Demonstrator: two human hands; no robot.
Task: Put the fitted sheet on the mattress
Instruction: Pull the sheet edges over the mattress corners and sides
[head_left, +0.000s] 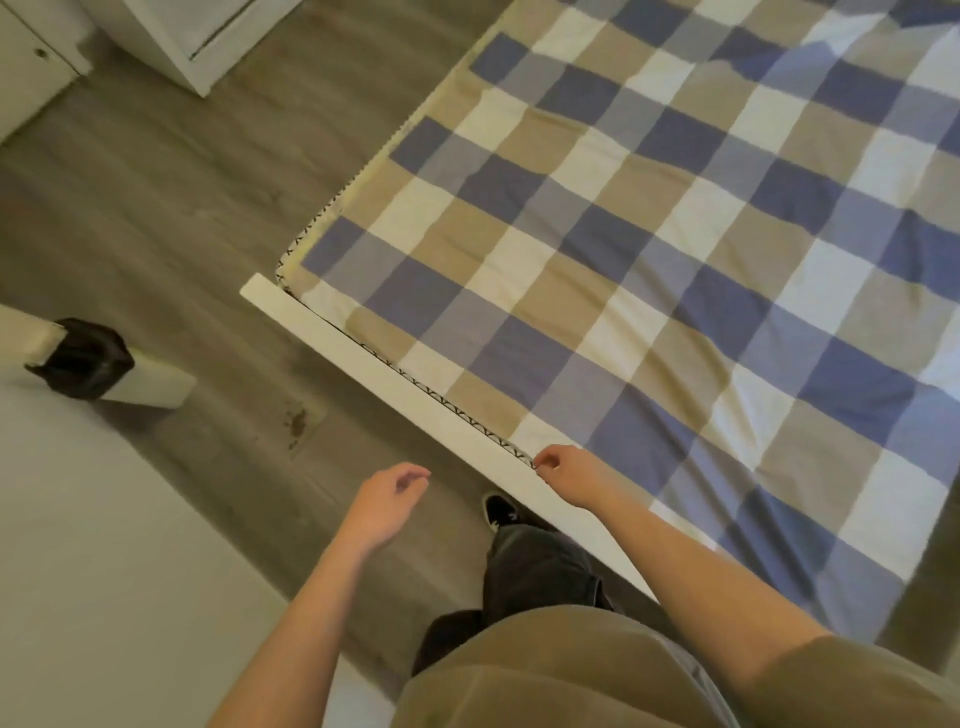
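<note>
Pinching the hem of the wrinkled blue-tan-white checked fitted sheet, right grip; left grip slack.

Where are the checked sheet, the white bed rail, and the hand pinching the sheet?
checked sheet (649, 270), head view, flat middle of its top.
white bed rail (363, 364), head view, middle of its top face.
right hand (566, 473), head view, its knuckles.

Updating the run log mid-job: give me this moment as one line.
right hand: pinches checked sheet edge by bed rail | left hand: open, free over floor | mattress: near corner exposed
</note>
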